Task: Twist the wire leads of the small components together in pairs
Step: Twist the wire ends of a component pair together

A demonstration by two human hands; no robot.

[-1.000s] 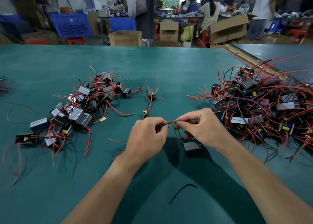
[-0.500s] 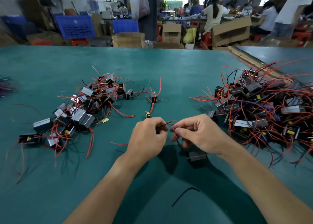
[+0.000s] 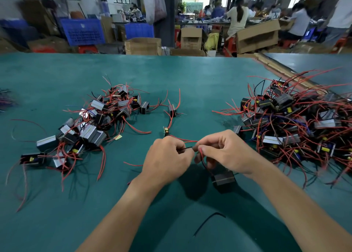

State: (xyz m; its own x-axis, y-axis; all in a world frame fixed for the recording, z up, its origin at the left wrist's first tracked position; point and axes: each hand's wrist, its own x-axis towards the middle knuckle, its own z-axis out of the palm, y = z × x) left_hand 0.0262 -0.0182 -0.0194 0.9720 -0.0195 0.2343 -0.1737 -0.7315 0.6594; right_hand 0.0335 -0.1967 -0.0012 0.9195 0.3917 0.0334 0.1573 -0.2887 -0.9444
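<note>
Head: left hand (image 3: pixel 167 156), right hand (image 3: pixel 228 152) on wire leads (image 3: pixel 185 140) between component piles (image 3: pixel 99 118)

The table (image 3: pixel 57 223) was a flat teal green. The left pile of components (image 3: pixel 91 131) showed black bodies with silver-grey bands, dabs of yellow, and mostly red leads with a few black or blue ones. The right pile (image 3: pixel 289 126) carried the same black, silver, yellow and red. The nearest component (image 3: pixel 223 179) was black with a thin pale stripe. Above it ran a black lead (image 3: pixel 187 148) and a red lead (image 3: pixel 182 139). A loose wire (image 3: pixel 208 221) was black. The crates (image 3: pixel 82 31) behind were blue with a grid pattern, and the cardboard boxes (image 3: pixel 142 46) were brown.
</note>
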